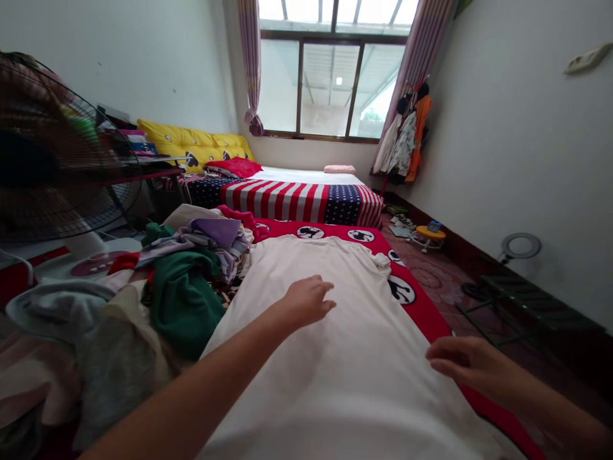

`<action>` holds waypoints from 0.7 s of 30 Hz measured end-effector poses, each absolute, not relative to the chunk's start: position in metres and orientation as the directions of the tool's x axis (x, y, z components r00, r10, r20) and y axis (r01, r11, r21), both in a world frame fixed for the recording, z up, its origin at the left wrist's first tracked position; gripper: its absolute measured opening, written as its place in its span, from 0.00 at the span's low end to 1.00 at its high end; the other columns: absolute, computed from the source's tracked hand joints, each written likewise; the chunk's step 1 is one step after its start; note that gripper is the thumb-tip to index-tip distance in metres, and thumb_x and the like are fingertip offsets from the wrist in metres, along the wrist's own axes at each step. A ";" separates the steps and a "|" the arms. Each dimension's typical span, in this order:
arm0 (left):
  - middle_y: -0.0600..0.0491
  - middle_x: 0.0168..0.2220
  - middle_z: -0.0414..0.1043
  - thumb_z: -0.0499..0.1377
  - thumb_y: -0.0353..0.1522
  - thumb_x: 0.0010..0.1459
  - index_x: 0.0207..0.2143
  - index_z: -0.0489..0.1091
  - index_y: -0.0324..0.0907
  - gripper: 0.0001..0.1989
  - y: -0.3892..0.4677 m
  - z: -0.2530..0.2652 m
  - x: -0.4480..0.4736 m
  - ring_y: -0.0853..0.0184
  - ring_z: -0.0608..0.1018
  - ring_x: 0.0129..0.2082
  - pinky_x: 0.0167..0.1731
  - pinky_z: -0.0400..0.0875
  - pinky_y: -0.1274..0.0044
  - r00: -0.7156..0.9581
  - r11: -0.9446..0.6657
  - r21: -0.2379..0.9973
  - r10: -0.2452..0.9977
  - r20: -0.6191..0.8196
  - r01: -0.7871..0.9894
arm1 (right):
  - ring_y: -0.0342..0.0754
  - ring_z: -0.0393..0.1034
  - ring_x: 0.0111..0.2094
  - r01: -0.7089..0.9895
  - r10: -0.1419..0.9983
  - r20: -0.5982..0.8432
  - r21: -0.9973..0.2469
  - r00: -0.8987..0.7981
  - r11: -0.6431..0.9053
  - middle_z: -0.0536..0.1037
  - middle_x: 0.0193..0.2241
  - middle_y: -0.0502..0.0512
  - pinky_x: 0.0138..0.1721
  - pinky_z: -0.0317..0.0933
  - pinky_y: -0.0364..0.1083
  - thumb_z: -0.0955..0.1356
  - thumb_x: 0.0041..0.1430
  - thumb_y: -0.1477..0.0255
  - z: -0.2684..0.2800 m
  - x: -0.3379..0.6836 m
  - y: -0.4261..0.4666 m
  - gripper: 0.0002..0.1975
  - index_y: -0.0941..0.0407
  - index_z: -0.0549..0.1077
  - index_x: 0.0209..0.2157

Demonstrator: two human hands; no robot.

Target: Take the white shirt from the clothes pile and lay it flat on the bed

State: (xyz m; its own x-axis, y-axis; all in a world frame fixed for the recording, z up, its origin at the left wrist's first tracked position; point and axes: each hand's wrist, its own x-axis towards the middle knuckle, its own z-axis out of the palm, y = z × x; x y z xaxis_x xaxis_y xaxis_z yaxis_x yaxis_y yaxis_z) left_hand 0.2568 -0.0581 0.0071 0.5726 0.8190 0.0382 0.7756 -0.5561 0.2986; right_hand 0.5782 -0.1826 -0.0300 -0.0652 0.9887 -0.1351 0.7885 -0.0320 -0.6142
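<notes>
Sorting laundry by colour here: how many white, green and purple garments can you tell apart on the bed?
White shirt, under both hands: 1
Green garment: 1
Purple garment: 1
Total: 3; other pieces in the pile are too tangled to count.

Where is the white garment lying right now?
In the head view, the white garment is spread flat on the red bed cover, centre frame, under both hands, with the clothes pile on its left.
</notes>
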 end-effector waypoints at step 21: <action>0.45 0.70 0.37 0.44 0.52 0.62 0.66 0.52 0.48 0.35 -0.004 -0.094 0.297 0.51 0.39 0.69 0.63 0.31 0.54 0.346 -0.369 0.284 0.929 0.127 0.885 | 0.53 0.73 0.32 0.827 0.835 0.268 -0.454 0.481 -0.331 0.76 0.24 0.55 0.30 0.60 0.45 0.70 0.51 0.63 -0.039 0.612 0.077 0.12 0.58 0.75 0.23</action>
State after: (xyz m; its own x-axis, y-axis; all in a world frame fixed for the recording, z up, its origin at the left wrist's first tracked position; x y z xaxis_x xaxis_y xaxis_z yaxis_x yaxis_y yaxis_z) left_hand 0.2967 -0.0044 -0.0940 0.3462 0.9295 0.1273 0.8851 -0.3686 0.2842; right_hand 0.6123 0.0769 -0.0386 0.4810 0.8349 0.2675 0.8273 -0.3313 -0.4536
